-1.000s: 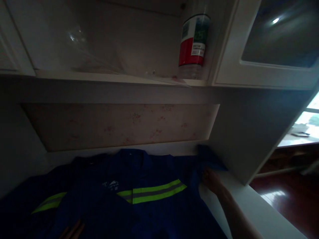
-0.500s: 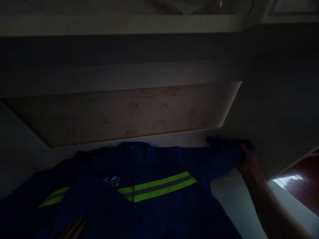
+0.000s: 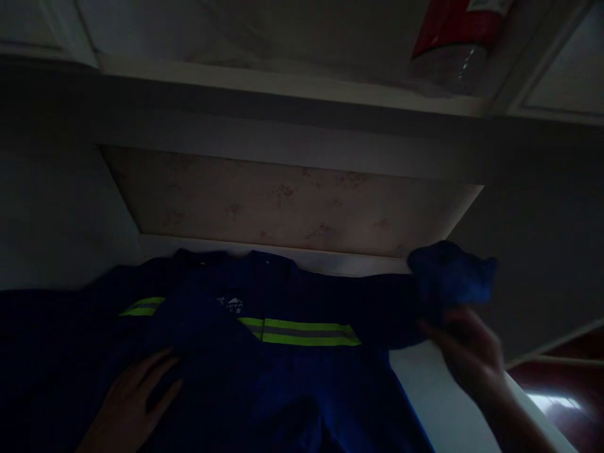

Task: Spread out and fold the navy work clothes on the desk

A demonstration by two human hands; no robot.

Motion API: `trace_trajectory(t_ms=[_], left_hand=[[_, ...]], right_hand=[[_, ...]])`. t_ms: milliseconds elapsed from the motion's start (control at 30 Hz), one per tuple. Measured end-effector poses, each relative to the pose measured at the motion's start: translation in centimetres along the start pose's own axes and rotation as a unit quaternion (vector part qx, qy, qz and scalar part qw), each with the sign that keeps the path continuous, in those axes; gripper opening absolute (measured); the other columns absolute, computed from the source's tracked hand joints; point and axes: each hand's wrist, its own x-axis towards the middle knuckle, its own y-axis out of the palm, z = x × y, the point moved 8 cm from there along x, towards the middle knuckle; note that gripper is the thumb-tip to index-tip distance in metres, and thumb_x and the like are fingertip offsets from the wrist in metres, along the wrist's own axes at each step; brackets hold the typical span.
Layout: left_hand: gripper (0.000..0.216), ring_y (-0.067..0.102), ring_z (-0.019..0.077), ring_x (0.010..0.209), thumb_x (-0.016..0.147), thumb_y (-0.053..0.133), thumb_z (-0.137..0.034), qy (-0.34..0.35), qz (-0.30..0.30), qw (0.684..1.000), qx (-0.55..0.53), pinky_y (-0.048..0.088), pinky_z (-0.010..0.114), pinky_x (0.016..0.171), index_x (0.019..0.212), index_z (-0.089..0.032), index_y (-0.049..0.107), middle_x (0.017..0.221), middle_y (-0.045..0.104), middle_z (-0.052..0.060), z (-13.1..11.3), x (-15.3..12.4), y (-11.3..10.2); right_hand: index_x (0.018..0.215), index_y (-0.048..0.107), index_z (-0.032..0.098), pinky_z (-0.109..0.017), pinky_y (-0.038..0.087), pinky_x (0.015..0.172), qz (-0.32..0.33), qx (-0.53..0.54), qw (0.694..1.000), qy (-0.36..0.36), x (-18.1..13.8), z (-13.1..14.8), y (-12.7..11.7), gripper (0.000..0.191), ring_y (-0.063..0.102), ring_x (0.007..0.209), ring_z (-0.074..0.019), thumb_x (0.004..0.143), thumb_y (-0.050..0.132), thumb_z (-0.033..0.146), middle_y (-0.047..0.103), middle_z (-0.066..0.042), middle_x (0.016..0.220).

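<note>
A dark blue work jacket lies spread on a pale surface, its collar toward the back panel. It has a lime-and-grey reflective stripe across the chest and a white logo. My left hand rests on the jacket front at lower left, fingers apart. At the right, my right hand grips the jacket's sleeve, whose end is raised and bunched above the fingers. Motion blurs that hand and the cloth a little, and the picture is very dark.
Behind the jacket stands a floral-patterned panel in a pale frame. A shelf runs overhead, holding a red container with a clear lower part. Dark side walls flank the space. Reddish shiny flooring shows at lower right.
My right hand has moved down slightly, and the sleeve end has been lifted and bunched up. My left hand has come further into view over the jacket. The camera view has tilted.
</note>
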Motion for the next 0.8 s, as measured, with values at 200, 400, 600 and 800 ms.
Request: trace_trajectory(t_ms=[200,400,600,800], left_hand=[[0.063,0.055,0.032,0.123,0.08,0.042,-0.072,-0.216,0.039,0.868,-0.446,0.048,0.053,0.1,0.126,-0.03,0.056,0.132,0.061,0.006,-3.5,-4.0,1.9],[0.071,0.051,0.0322,0.127,0.061,0.079,-0.052,-0.315,0.171,0.776,-0.519,0.046,0.044,0.103,0.122,-0.022,0.059,0.133,0.06,0.011,-6.7,-6.8,5.2],[0.067,0.059,0.0296,0.118,0.071,0.072,-0.05,-0.276,0.232,0.829,-0.429,0.055,0.039,0.088,0.129,-0.022,0.053,0.131,0.062,0.01,-8.8,-7.0,3.5],[0.067,0.057,0.0295,0.12,0.071,0.063,-0.066,-0.232,0.135,0.914,-0.306,0.056,0.039,0.091,0.121,-0.021,0.056,0.132,0.061,0.01,-1.2,-8.7,0.4]], right_hand=[[0.091,0.069,0.025,-0.039,0.043,0.096,0.583,-0.107,0.806,0.001,-12.4,6.2,15.6,0.024,0.058,0.106,-0.0237,0.068,0.075,0.026,0.067,-0.003,0.107],[0.103,0.063,0.019,-0.032,0.05,0.083,0.478,-0.083,0.867,0.118,-11.4,3.7,15.4,0.027,0.063,0.093,-0.0189,0.083,0.062,0.038,0.067,-0.005,0.101],[0.14,0.047,0.025,-0.043,0.029,0.115,0.503,-0.136,0.848,0.093,-13.7,4.6,16.4,0.053,0.042,0.134,-0.0253,0.094,0.042,0.05,0.045,-0.009,0.146],[0.138,0.049,0.031,-0.053,0.019,0.119,0.439,-0.162,0.869,0.162,-18.8,2.2,13.1,0.056,0.028,0.142,-0.0312,0.089,0.045,0.058,0.039,-0.004,0.151]])
